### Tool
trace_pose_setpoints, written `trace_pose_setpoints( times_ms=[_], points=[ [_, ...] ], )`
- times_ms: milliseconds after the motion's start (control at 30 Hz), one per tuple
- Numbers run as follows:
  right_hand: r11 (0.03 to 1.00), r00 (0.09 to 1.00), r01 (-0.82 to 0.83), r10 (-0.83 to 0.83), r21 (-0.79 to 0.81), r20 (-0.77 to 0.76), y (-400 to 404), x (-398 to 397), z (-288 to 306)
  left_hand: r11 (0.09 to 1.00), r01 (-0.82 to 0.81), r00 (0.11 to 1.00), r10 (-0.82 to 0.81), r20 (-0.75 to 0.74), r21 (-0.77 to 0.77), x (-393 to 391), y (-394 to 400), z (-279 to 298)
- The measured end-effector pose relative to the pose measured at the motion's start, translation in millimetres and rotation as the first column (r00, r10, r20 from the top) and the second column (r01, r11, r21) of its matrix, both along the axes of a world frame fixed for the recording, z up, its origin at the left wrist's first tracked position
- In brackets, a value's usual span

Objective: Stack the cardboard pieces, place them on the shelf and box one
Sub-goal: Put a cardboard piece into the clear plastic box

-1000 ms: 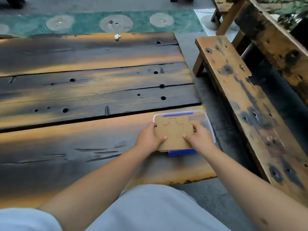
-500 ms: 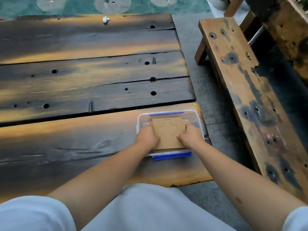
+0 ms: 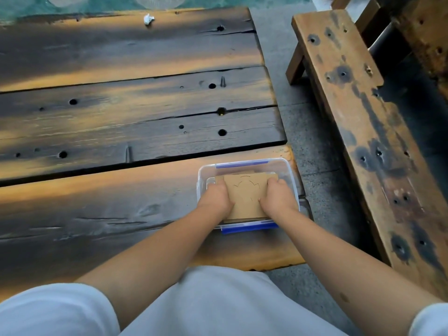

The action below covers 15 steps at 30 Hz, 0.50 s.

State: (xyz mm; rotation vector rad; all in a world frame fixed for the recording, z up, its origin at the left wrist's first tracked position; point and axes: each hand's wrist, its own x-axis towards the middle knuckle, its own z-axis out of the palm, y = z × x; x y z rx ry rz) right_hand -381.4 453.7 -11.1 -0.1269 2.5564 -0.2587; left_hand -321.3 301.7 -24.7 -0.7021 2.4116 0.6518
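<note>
Nearest: white clothing (image 3: 218, 306) across bottom edge, two bare forearms reaching forward. Two hands at one clear plastic box (image 3: 289, 170) with blue clips, two clips visible, one near side, one far side. Left hand (image 3: 214, 200) curled over left edge of cardboard piece (image 3: 244, 192), right hand (image 3: 278, 198) curled over right edge, both gripping it. One brown piece clearly seen on top, faint cut outline on face; edge of more cardboard peeking behind, count unclear. Piece sitting low inside box, tilted slightly toward camera. Box on near plank of dark wooden table (image 3: 121, 117), close to right end. Three planks counted. One white crumpled scrap (image 3: 148, 19) at far edge. One wooden bench (image 3: 363, 117) right, apart from table.
</note>
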Motion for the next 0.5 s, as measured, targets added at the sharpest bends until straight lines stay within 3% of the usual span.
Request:
trace_pose_setpoints(
  times_ms=[300, 433, 500],
  points=[
    [0.994, 0.982, -0.105, 0.107, 0.022, -0.157, -1, 13, 9, 0.997, -0.041, 0.999, 0.042, -0.029, 0.062, 5, -2, 19],
    [0.992, 0.966, -0.129, 0.125, -0.006, -0.225, -1, 21, 19, 0.989, 0.092, 0.965, -0.058, -0.257, 0.119, 20, -13, 45],
    [0.981, 0.952, -0.188, 0.172, -0.042, -0.255, -6, 27, 25, 0.984, 0.162, 0.923, -0.127, -0.363, 0.067, 34, -24, 59]
  ],
)
